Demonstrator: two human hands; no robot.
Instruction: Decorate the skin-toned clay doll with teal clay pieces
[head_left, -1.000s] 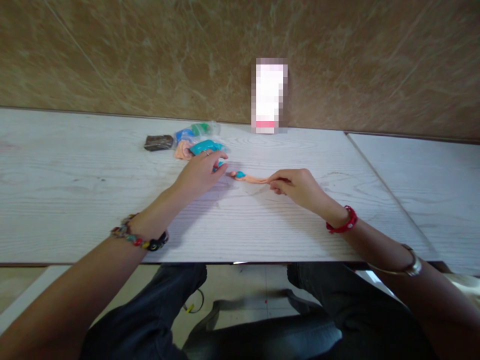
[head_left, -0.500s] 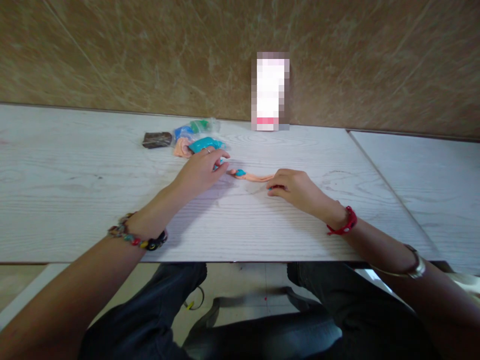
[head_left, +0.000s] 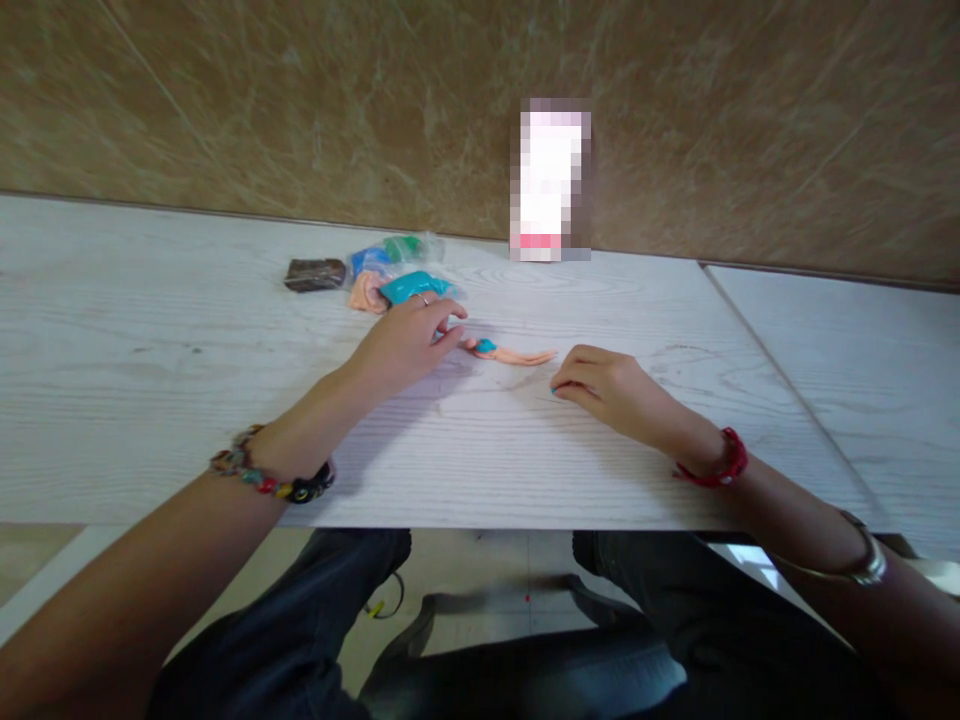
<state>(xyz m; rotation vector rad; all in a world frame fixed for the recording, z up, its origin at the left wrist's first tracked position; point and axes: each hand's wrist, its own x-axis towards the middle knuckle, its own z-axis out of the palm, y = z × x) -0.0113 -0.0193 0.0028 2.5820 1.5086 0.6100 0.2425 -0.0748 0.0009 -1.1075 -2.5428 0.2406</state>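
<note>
A small figure of peach modelling clay [head_left: 521, 357] with a turquoise middle lies on the whitewashed wooden table. Its long split end points right. My left hand [head_left: 409, 345] is curled at its left end, thumb and forefinger a little apart, with a bit of turquoise clay partly showing between the fingers. Just behind that hand lies a bag of turquoise clay [head_left: 412, 287]. To the right of the figure, my right hand [head_left: 611, 385] is pinched, apart from the peach end. A tiny turquoise speck, seemingly clay, shows at its fingertips.
Behind my left hand lie a peach clay lump [head_left: 367, 291], a blue clay bag [head_left: 369, 262], a green clay bag [head_left: 403, 246] and a wrapped brown block [head_left: 315, 275]. A blurred-out phone-like object [head_left: 551, 180] leans against the marbled wall [head_left: 300, 110].
My right hand has let go of the figure's peach end and drawn back right and towards me, with a turquoise speck now showing at its fingertips. My left hand has hardly moved.
</note>
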